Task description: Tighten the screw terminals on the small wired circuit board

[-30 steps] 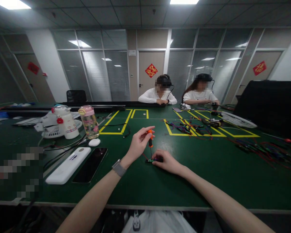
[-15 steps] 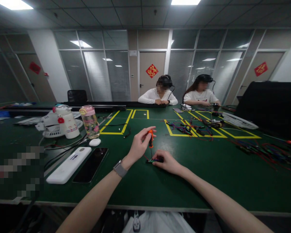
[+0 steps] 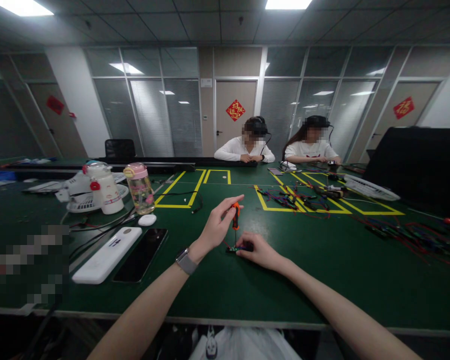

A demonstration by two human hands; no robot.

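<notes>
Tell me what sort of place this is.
Likely an office-like electronics workroom: a green table marked with yellow tape, tangled wired circuit boards, and a screwdriver in use.

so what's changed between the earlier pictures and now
The screwdriver has straightened a little, its top shifting slightly right with the left hand. Nothing was picked up or let go: the left hand keeps the screwdriver, and the right hand stays on the small circuit board. The phone and pink-lidded bottle stayed put.

screwdriver (image 3: 236, 220) in left hand (image 3: 218, 222), circuit board (image 3: 231, 249) at right hand (image 3: 260, 250), phone (image 3: 141, 256) left of left hand, wire bundle (image 3: 416, 239) far right of right hand
</notes>
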